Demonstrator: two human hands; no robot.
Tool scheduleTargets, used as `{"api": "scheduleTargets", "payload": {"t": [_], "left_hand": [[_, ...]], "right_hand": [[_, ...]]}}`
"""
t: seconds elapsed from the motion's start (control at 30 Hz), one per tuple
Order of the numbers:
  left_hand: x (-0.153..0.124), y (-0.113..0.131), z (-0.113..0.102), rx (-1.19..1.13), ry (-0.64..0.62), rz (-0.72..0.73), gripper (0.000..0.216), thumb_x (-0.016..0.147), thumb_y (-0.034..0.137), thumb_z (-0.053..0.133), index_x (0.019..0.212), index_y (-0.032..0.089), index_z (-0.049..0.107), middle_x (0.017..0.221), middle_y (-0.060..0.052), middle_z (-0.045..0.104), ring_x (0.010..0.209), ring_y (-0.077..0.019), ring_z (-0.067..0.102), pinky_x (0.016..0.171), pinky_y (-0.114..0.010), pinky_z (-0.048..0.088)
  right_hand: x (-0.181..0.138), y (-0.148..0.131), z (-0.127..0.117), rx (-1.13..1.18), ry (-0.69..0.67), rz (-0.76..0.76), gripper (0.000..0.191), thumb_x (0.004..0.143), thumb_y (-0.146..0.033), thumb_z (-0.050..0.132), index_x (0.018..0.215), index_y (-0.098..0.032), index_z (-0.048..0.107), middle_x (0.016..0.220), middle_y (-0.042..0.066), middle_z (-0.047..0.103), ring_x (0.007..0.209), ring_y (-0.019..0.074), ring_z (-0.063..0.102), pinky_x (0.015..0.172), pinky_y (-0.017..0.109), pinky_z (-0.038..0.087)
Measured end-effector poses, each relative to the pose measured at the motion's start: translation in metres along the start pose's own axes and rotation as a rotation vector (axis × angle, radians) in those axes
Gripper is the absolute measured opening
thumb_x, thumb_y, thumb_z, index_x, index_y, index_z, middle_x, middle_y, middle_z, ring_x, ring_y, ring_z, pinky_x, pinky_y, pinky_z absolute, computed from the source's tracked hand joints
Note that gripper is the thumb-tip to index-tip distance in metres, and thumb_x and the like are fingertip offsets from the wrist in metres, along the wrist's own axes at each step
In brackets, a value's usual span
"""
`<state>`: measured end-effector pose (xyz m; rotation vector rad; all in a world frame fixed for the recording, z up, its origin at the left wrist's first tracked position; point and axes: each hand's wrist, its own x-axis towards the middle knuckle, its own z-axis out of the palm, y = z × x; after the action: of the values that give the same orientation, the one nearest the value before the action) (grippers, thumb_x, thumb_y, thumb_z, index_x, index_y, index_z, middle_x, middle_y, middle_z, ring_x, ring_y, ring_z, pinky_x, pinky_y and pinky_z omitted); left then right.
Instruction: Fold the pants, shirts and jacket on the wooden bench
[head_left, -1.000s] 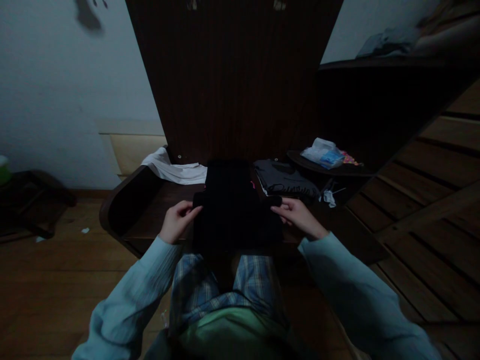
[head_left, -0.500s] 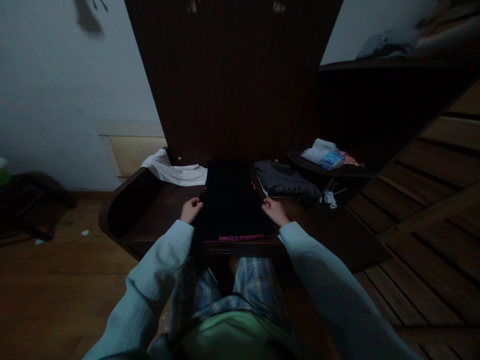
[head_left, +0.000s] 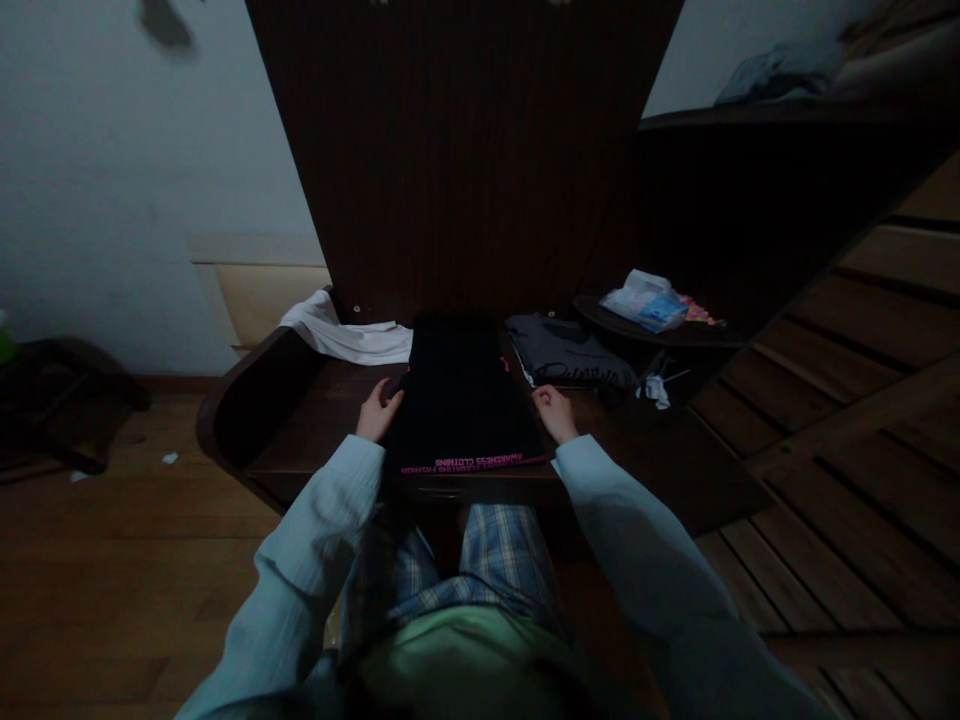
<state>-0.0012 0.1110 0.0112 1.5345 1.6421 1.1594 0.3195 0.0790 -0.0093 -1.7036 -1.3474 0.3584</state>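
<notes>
A black garment [head_left: 461,400] with pink lettering along its near edge lies folded flat on a dark wooden table [head_left: 300,440]. My left hand [head_left: 377,412] rests at its left edge with fingers curled onto the cloth. At the garment's right edge my right hand [head_left: 555,412] has its fingers curled and pinching the fabric. Both arms wear light blue sleeves.
A white cloth [head_left: 341,335] lies at the table's back left. A folded grey garment [head_left: 566,355] sits at the back right, beside a small shelf with a plastic packet [head_left: 645,300]. A dark wooden panel [head_left: 465,150] stands behind. Wooden floor lies all around.
The near part of the black garment was folded forward and laid flat, showing the pink lettering. Both hands moved forward from the near corners to the garment's side edges.
</notes>
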Motion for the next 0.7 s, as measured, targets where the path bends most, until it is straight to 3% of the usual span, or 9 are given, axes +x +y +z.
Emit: {"api": "scheduleTargets", "payload": {"t": [0.17,0.27,0.47,0.7], "left_hand": [[-0.039,-0.004,-0.025,-0.141,-0.168,-0.028,0.078,0.063,0.054,0.055,0.128,0.012,0.039,0.053,0.004,0.052,0.049,-0.0109,0.047,0.051,-0.022,0.036],[-0.062,-0.009,-0.038,-0.149,-0.279,-0.012,0.083,0.062,0.055,0.056,0.129,0.011,0.036,0.054,0.004,0.051,0.049,-0.0097,0.044,0.052,-0.022,0.036],[-0.071,-0.007,-0.049,-0.091,-0.436,0.072,0.074,0.062,0.047,0.06,0.124,0.011,0.044,0.056,0.004,0.052,0.057,-0.0104,0.047,0.063,-0.023,0.039],[-0.067,-0.012,-0.051,-0.062,-0.502,0.138,0.065,0.066,0.045,0.056,0.122,0.014,0.046,0.056,0.006,0.044,0.052,-0.0086,0.041,0.057,-0.02,0.037]], "right_hand": [[-0.031,0.001,-0.014,0.378,-0.179,0.058,0.025,0.068,-0.044,0.051,0.07,-0.02,0.048,0.046,-0.006,0.046,0.039,0.009,0.039,0.043,0.021,0.028],[-0.057,-0.002,-0.025,0.484,-0.256,0.09,0.035,0.064,-0.05,0.055,0.08,-0.019,0.05,0.051,-0.006,0.049,0.04,0.0087,0.041,0.043,0.022,0.029],[-0.088,-0.008,-0.037,0.414,-0.283,0.036,0.038,0.065,-0.047,0.059,0.088,-0.017,0.053,0.058,-0.003,0.053,0.052,0.0102,0.046,0.052,0.023,0.033],[-0.087,-0.008,-0.034,0.394,-0.262,0.01,0.037,0.063,-0.041,0.06,0.09,-0.017,0.053,0.053,-0.006,0.044,0.047,0.0084,0.038,0.048,0.022,0.03]]}}
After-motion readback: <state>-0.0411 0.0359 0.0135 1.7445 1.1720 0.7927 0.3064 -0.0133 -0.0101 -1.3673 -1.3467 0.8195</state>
